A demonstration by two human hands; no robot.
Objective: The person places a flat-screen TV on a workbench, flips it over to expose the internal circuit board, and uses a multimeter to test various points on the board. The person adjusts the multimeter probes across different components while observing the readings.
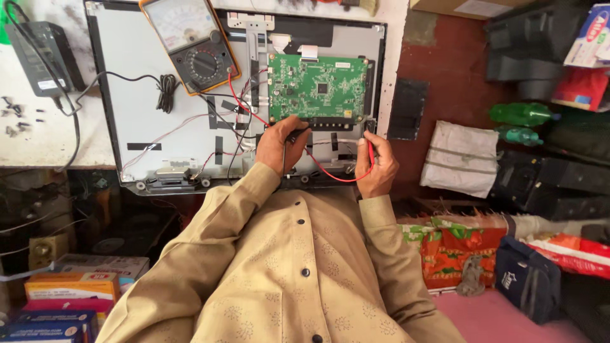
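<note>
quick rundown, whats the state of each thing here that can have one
left hand: shut on black probe, tip at board edge
right hand: shut on red probe
green circuit board: exposed, mounted on panel
monitor back panel: cover off, lying flat
multimeter: leads plugged in, resting on panel
green bottles: lying down

Orange-and-white flat cardboard boxes (73,286) stacked lower left, blue boxes (44,324) beneath. White-and-blue carton (591,35) top right, red packet (581,86) below it. White label (47,84) on black adapter. Pale meter dial face (180,22) top centre.
</note>
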